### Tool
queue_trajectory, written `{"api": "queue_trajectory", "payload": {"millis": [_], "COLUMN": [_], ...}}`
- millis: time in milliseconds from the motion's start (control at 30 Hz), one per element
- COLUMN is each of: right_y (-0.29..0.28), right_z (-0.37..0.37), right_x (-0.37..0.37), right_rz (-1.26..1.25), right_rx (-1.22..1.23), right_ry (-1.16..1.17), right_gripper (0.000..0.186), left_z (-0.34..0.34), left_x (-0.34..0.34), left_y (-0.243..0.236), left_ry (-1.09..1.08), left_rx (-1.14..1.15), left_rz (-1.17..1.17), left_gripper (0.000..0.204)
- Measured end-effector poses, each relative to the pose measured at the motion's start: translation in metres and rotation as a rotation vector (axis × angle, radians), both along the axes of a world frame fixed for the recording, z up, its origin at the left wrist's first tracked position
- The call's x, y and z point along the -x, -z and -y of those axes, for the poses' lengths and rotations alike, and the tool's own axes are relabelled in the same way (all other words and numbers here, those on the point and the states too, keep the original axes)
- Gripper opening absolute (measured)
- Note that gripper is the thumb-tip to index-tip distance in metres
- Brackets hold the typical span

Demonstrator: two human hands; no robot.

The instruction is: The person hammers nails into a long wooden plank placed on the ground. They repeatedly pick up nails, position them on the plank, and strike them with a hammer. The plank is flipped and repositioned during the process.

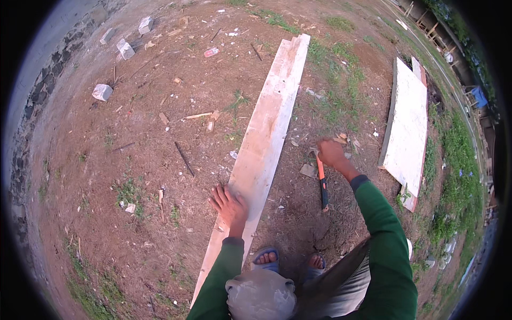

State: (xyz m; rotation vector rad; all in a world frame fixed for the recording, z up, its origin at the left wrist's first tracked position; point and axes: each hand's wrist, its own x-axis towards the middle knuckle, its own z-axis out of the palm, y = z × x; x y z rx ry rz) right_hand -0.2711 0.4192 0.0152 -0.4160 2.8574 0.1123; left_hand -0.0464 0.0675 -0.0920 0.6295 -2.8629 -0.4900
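Observation:
A long, pale wooden plank (261, 138) runs from the lower edge up toward the far middle, lying over the dirt. My left hand (229, 207) rests flat on its near half, fingers spread toward the left edge. To the plank's right, my right hand (332, 153) is closed, its fingers curled down beside the head of a hammer. That hammer (322, 184) has an orange and black handle pointing back toward me. What the right fingers hold, if anything, is hidden. A small flat scrap (309, 170) lies left of the hammer.
A wide white board (406, 120) lies at the right, near grass. Pale blocks (102, 92) are scattered at the far left by a stone wall (40, 90). A dark rod (184, 159) and wood bits litter the dirt. My sandalled feet (265, 258) stand close to the plank.

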Motion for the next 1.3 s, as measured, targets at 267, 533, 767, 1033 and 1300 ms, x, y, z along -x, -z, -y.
{"api": "queue_trajectory", "payload": {"millis": [267,533,767,1033,1300], "right_y": [-0.134,-0.107,-0.099,-0.214,-0.208], "right_z": [-0.224,-0.293,-0.306,-0.182,-0.101], "right_x": [-0.179,-0.49,-0.517,-0.396,-0.315], "right_rz": [-0.533,-0.842,-0.981,-0.912,-0.695], "right_rx": [0.553,0.51,0.404,0.298,0.427], "right_ry": [0.527,1.366,1.533,0.898,0.29], "right_gripper": [0.013,0.035,0.047,0.044,0.035], "left_z": [-0.003,0.013,0.052,0.193,0.207], "left_x": [0.012,0.009,-0.015,-0.221,-0.384], "left_y": [0.014,0.037,0.015,-0.043,-0.07], "left_ry": [0.022,0.048,0.156,-0.261,-0.389], "left_rx": [0.116,0.077,-0.569,-0.528,-0.613], "left_rz": [-0.016,-0.087,-0.344,-0.024,0.477], "left_gripper": [0.057,0.061,0.058,0.03,0.033]}}
